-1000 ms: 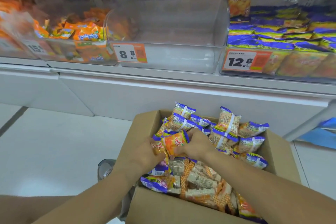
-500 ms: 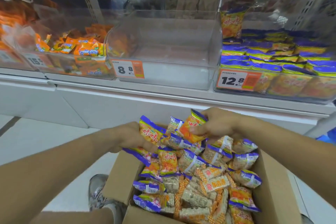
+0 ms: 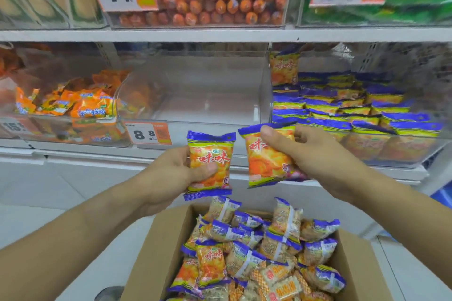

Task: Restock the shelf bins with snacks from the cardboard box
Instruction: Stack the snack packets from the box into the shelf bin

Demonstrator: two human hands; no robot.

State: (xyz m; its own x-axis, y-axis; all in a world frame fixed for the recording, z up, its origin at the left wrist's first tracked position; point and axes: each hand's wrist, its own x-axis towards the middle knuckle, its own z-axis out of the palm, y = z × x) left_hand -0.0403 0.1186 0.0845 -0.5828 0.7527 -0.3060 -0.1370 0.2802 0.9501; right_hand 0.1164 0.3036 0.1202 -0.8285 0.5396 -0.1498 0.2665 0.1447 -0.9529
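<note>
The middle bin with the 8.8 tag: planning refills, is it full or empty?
Empty: the middle bin shows only its bare clear floor and walls, no packets inside.

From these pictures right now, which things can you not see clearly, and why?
- Cardboard box, head view: its near part is cut off by the bottom edge.
- Price label on the left bin: cut off by the left edge, and blurred.
- Packet in the right hand: the thumb hides part of its print.
- Packet in the left hand: its small print is too small to read.

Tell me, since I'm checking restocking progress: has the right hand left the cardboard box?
Yes. The right hand rose from the cardboard box toward the shelf bins, gripping a snack packet.
</note>
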